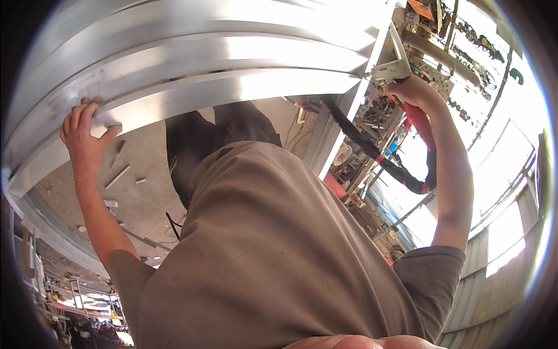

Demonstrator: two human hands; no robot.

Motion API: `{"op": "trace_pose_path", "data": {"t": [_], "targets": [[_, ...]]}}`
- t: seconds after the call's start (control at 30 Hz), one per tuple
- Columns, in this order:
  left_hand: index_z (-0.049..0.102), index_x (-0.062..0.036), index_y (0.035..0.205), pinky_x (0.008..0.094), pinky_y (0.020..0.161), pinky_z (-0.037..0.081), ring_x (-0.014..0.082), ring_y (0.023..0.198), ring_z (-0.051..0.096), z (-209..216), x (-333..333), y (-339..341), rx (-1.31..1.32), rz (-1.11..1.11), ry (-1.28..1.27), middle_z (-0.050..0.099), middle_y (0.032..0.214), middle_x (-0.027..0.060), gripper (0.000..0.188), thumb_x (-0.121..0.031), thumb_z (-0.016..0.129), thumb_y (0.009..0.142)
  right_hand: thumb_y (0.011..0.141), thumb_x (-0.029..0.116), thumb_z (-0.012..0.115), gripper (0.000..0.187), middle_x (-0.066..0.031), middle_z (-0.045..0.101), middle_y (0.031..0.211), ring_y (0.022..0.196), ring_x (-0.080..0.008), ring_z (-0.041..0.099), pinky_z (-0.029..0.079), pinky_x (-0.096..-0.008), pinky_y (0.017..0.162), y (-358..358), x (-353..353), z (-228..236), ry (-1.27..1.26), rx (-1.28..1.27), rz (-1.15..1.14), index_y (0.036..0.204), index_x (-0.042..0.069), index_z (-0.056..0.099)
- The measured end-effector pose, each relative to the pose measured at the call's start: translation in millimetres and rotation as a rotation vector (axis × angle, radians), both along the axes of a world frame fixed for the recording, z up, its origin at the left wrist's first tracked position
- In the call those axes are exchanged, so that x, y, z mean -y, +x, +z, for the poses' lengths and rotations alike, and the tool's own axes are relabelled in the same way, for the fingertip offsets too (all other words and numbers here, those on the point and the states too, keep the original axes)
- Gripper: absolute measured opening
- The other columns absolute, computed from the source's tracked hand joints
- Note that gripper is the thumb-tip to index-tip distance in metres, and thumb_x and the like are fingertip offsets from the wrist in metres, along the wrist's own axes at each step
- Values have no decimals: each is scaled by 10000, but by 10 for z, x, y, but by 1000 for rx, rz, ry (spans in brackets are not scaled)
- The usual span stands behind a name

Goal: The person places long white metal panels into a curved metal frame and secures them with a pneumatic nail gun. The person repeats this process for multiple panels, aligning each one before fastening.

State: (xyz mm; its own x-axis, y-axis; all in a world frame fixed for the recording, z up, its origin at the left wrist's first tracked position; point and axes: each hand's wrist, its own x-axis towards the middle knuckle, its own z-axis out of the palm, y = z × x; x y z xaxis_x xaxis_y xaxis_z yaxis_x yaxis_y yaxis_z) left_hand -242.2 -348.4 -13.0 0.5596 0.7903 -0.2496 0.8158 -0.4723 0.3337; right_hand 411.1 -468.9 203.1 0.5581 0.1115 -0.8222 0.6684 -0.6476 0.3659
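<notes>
Across the upper view runs a structure of long silver metal slats (pixel 192 96), joined at the right to an upright bar (pixel 354 110). My left hand (pixel 84 136) is on the nearest slat toward its left end, thumb on the face and fingers hooked over the upper edge. At the right end, my right hand (pixel 414 93) is closed around a grey-white angled metal piece (pixel 390 71) beside the corner of the bar. Its fingers are partly hidden, and the exact kind of the piece is unclear. A red and black hose (pixel 419 125) hangs below that hand.
Metal offcuts (pixel 118 176) lie on the concrete floor (pixel 139 160) below the slats. Cluttered racks (pixel 372 119) with tools and parts stand to the right, with a corrugated wall (pixel 482 285) farther down. More clutter (pixel 75 308) fills the lower left.
</notes>
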Motion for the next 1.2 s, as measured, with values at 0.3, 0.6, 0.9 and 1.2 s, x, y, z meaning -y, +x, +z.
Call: {"op": "trace_pose_path", "data": {"t": [0.3, 0.6, 0.9, 1.2], "targets": [[629, -124, 1271, 520, 1121, 336, 339, 1299, 503, -24, -2, 14, -30, -6, 11, 599, 1352, 67, 711, -355, 919, 664, 928, 276, 776, 291, -60, 683, 752, 584, -131, 636, 527, -287, 538, 226, 691, 633, 382, 153, -429, 1071, 26, 732], [608, -136, 1344, 519, 1175, 305, 313, 1347, 482, 173, 47, 184, -258, -7, 27, 591, 1374, 67, 735, -372, 900, 711, 922, 241, 771, 273, -45, 704, 917, 727, -145, 676, 564, -309, 556, 817, 2691, 378, 773, 162, -930, 1097, 38, 716], [572, -138, 1438, 493, 1132, 401, 363, 1344, 519, 176, 159, 216, -227, 102, -40, 561, 1465, 137, 785, -309, 898, 744, 867, 151, 754, 192, -71, 634, 804, 646, -192, 640, 554, -351, 555, 968, 4355, -915, 662, 30, -1537, 994, 38, 665], [558, -144, 1457, 478, 1143, 407, 387, 1346, 530, 364, 595, 1019, -352, 52, 64, 566, 1465, 167, 735, -242, 859, 794, 904, 125, 698, 152, -73, 646, 828, 673, -209, 643, 562, -380, 583, 1059, 5468, -2217, 537, -235, -1740, 1015, 34, 647]]}}
